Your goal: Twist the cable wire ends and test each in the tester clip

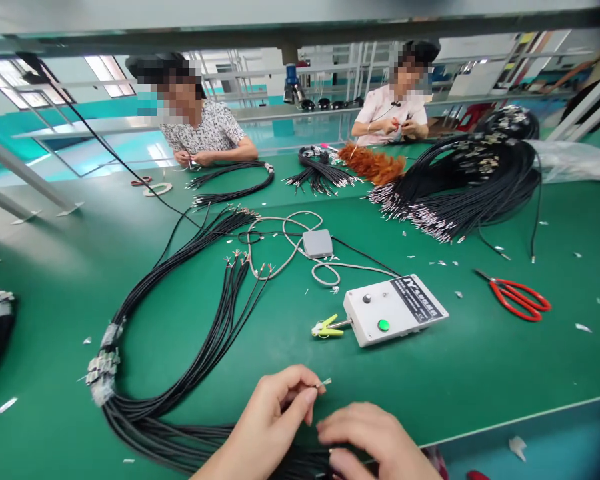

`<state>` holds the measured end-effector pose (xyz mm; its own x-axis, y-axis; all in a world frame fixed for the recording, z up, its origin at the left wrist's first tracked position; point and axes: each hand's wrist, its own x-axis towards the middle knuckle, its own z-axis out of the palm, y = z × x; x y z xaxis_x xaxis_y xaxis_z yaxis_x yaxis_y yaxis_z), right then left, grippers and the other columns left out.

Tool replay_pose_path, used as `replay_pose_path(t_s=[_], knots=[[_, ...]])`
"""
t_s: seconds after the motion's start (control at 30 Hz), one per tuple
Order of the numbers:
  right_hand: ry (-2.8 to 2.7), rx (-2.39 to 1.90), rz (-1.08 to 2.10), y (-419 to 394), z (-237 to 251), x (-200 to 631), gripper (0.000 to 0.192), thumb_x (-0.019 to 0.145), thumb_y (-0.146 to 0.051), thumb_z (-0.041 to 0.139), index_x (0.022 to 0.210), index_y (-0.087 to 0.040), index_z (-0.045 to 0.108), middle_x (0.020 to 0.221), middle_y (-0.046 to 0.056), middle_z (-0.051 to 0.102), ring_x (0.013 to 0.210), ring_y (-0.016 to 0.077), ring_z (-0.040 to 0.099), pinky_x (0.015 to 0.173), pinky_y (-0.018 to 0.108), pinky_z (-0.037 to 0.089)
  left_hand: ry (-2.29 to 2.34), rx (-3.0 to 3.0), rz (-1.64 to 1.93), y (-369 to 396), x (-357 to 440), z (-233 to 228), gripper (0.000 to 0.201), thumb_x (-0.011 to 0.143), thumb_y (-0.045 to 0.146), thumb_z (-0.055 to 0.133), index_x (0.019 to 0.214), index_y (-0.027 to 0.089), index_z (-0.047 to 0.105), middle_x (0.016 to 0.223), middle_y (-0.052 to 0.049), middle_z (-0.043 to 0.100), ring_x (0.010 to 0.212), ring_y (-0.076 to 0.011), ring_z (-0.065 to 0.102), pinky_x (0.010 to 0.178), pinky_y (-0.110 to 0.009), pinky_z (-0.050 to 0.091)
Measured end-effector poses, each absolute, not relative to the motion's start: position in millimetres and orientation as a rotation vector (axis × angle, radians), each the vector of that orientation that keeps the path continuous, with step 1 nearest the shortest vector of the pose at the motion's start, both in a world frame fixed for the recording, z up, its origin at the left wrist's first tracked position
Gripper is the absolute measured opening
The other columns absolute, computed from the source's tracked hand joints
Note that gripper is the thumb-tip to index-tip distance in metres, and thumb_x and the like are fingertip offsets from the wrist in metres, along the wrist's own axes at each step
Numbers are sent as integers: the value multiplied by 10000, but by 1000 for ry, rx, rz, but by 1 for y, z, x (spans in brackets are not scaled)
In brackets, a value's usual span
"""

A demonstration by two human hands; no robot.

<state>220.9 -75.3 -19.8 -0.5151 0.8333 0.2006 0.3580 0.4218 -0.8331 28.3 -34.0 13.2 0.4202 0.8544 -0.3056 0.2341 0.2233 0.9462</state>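
Observation:
My left hand point(280, 413) is closed in a pinch on a black cable, whose bared wire end point(326, 383) pokes out past the thumb and forefinger. Just to its right is my right hand point(375, 437), slightly blurred, its fingers curved and apart from the thumb, with nothing seen between them. Under both hands runs a bundle of black cables point(170, 437), its near end partly hidden by them. The bundle curves round to the left, where white connectors point(103, 370) are gathered under clear wrap. Beyond my hands lies a white control box point(395, 310) with a yellow clip point(327, 327).
Red-handled scissors point(520, 300) lie at the right. A grey block point(318, 243) with looped cord sits mid-table. A large heap of black cables point(460, 180) is at the back right. Two co-workers sit across the green table point(480, 360); white scraps are scattered about.

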Motion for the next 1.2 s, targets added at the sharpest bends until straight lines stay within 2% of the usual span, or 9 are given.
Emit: replay_pose_path(t_s=[0.07,0.13,0.27,0.4,0.53,0.77,1.03,1.2], knots=[[-1764,-1224,1126,-71,-13,223,167,929,-291,554,988,-223,695,1020,59,748,958,197,685,853,279,498,1103,1323,610,-32,30,14,326,855,461,596,784,145,633,633,14,533,599,-116,472,558,-210,386],[-1428,-1329,1303,-64,-8,220,211,931,-362,552,933,-201,688,942,71,739,879,195,680,795,289,507,1117,1267,613,-30,32,14,349,827,492,626,754,151,615,607,29,509,544,-101,437,494,-198,363],[-881,-1188,1601,-53,-4,205,352,820,-510,685,868,-163,650,762,49,702,655,133,614,607,234,452,1162,1146,684,-27,36,15,402,724,536,720,714,161,577,573,44,493,486,-89,425,429,-186,368],[-567,-1020,1731,-45,0,190,425,701,-521,798,822,-155,619,672,7,648,578,82,529,558,196,388,1172,1115,709,-26,38,14,439,687,558,751,691,157,572,568,32,527,481,-84,446,431,-183,384],[-478,-955,1773,-39,-1,182,453,628,-490,857,802,-154,608,601,-24,601,507,61,471,516,188,350,1136,1113,712,-27,34,6,470,703,597,731,717,158,565,595,12,577,489,-84,466,441,-183,384],[-345,-916,1937,-43,-15,179,406,611,-390,884,754,-169,576,524,-65,525,453,42,391,467,167,275,1134,1079,747,-27,27,-3,460,725,599,721,742,161,580,586,34,539,488,-82,464,455,-188,381],[-368,-888,1846,-44,-16,180,374,688,-454,827,762,-153,618,621,-19,599,514,58,465,487,170,337,1086,1037,774,-24,27,-7,458,712,582,746,742,156,583,593,38,543,467,-64,451,427,-168,370],[-558,-960,1757,-41,-25,173,443,637,-517,839,723,-139,625,587,-29,579,465,46,445,470,180,317,1087,1029,775,-23,27,-5,462,700,582,756,728,155,581,603,27,566,474,-70,463,430,-173,372]])
